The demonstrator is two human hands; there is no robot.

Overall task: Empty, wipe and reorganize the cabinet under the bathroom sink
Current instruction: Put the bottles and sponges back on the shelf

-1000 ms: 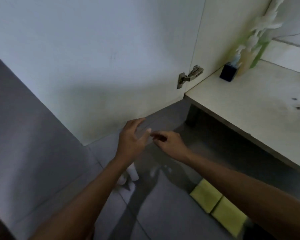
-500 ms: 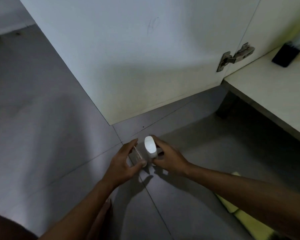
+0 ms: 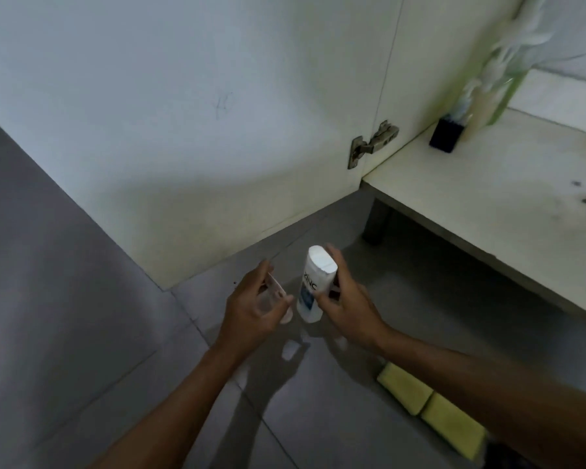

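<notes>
My right hand (image 3: 347,301) grips a white bottle (image 3: 313,287) with a blue label, held tilted above the grey floor tiles. My left hand (image 3: 251,309) holds a small pale pink tube (image 3: 278,294) just left of the bottle. The white cabinet door (image 3: 183,130) stands open behind both hands. The cabinet floor (image 3: 487,198) is at the right, stained with dark spots. At its back left corner stand a dark blue box (image 3: 444,137) and pale spray bottles (image 3: 494,82), blurred.
Two yellow sponges (image 3: 430,411) lie on the floor under my right forearm. A metal hinge (image 3: 372,143) joins the door to the cabinet. A dark cabinet leg (image 3: 376,225) stands under the shelf's front corner. Grey floor tiles (image 3: 65,299) spread to the left.
One second ago both hands held nothing near the floor. They closed on the white bottle and the tube and have lifted them. The view has swung back right toward the cabinet.
</notes>
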